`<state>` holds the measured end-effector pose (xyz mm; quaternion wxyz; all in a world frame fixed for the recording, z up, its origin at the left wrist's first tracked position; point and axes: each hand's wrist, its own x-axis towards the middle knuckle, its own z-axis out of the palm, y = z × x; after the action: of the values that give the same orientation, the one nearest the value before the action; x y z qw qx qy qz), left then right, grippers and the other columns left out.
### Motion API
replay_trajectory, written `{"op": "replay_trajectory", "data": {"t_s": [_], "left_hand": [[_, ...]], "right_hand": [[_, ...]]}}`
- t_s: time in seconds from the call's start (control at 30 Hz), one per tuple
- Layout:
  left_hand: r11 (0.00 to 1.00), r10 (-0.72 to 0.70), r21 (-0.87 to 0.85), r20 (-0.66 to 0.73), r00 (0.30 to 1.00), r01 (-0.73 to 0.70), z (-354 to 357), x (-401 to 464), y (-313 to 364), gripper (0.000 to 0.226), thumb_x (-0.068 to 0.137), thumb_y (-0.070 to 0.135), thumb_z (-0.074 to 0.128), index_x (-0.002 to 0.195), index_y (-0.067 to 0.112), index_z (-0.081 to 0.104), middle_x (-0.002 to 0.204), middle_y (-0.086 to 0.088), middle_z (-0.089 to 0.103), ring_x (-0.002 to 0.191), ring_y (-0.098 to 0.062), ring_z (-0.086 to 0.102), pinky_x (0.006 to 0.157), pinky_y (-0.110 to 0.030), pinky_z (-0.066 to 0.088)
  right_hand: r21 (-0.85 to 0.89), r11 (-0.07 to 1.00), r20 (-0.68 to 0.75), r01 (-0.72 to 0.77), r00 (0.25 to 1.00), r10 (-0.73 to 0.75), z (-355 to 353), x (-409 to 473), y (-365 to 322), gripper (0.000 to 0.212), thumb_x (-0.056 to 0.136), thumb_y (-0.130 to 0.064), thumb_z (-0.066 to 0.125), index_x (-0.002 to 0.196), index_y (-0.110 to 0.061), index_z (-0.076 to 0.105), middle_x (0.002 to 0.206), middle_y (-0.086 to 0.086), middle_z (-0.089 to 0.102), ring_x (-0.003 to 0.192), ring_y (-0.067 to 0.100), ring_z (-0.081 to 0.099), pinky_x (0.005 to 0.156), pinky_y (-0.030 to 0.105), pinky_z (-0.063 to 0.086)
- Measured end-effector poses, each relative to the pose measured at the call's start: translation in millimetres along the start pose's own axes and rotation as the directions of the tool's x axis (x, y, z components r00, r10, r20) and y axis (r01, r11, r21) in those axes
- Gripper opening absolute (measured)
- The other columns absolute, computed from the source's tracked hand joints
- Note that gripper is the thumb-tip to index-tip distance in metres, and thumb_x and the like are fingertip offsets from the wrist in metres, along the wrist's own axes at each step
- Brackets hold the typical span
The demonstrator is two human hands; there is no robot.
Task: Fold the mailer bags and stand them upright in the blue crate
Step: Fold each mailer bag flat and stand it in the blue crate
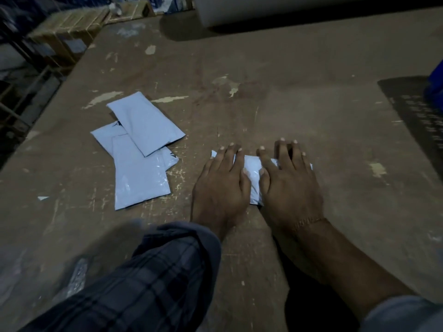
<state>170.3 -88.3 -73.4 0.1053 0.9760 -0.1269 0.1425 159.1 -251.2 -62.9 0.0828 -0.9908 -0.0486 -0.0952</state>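
Both hands flat, side by side, on one folded mailer bag (253, 174) on the worn table (287, 104). My left hand (221, 185) & right hand (288, 180) have fingers straight, pressing it down, thumbs nearly touching over its middle. Three more mailer bags (141, 152) lie overlapped to the left, well apart. Blue crate (435, 89) only just shows at far right edge.

Glossy plastic mailer bags (141, 149) lie on a scuffed, matt wooden table (299, 97).
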Motion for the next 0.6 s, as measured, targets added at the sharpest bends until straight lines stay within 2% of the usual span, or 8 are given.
{"op": "replay_trajectory", "data": {"t_s": [0.1, 0.23, 0.43, 0.6], "left_hand": [[0.998, -0.031, -0.048, -0.028, 0.999, 0.03, -1.0, -0.9, -0.5, 0.053, 0.102, 0.025, 0.04, 0.148, 0.006, 0.056, 0.156, -0.01, 0.054, 0.144, -0.027, 0.05, 0.119, -0.043, 0.039], [0.995, -0.068, -0.075, -0.045, 0.997, 0.065, -4.1, -4.0, 0.9, 0.05, 0.103, 0.027, 0.042, 0.147, 0.008, 0.059, 0.153, -0.009, 0.057, 0.142, -0.027, 0.053, 0.115, -0.044, 0.044], [0.99, -0.141, 0.03, 0.06, 0.988, 0.139, -1.5, 1.0, 0.3, 0.058, 0.107, 0.033, 0.025, 0.161, 0.017, 0.038, 0.168, -0.005, 0.037, 0.156, -0.028, 0.031, 0.119, -0.047, 0.037], [0.987, -0.134, 0.093, 0.056, 0.989, 0.128, -3.8, 1.3, 4.5, 0.061, 0.108, 0.034, 0.022, 0.163, 0.011, 0.033, 0.169, -0.008, 0.035, 0.156, -0.031, 0.031, 0.121, -0.047, 0.035]], "right_hand": [[-0.008, 0.999, 0.055, 0.052, 0.997, -0.051, 1.9, 14.3, 4.8, 0.058, 0.103, -0.036, 0.022, 0.155, -0.022, 0.043, 0.163, 0.017, 0.033, 0.152, 0.042, 0.024, 0.122, 0.05, 0.025], [0.006, 0.999, 0.066, 0.046, 0.997, -0.046, -4.1, 13.5, 3.6, 0.056, 0.103, -0.037, 0.025, 0.156, -0.026, 0.042, 0.165, 0.012, 0.031, 0.153, 0.038, 0.021, 0.119, 0.051, 0.027], [-0.002, 0.999, 0.071, 0.044, 0.997, -0.044, -11.6, -22.5, -7.3, 0.059, 0.104, -0.034, 0.022, 0.155, -0.016, 0.044, 0.163, 0.018, 0.033, 0.15, 0.043, 0.026, 0.122, 0.054, 0.023], [0.015, 0.994, 0.125, 0.105, 0.986, -0.106, -9.5, 5.3, 5.3, 0.059, 0.104, -0.038, 0.019, 0.157, -0.023, 0.041, 0.166, 0.011, 0.029, 0.152, 0.038, 0.022, 0.123, 0.05, 0.022]]}}
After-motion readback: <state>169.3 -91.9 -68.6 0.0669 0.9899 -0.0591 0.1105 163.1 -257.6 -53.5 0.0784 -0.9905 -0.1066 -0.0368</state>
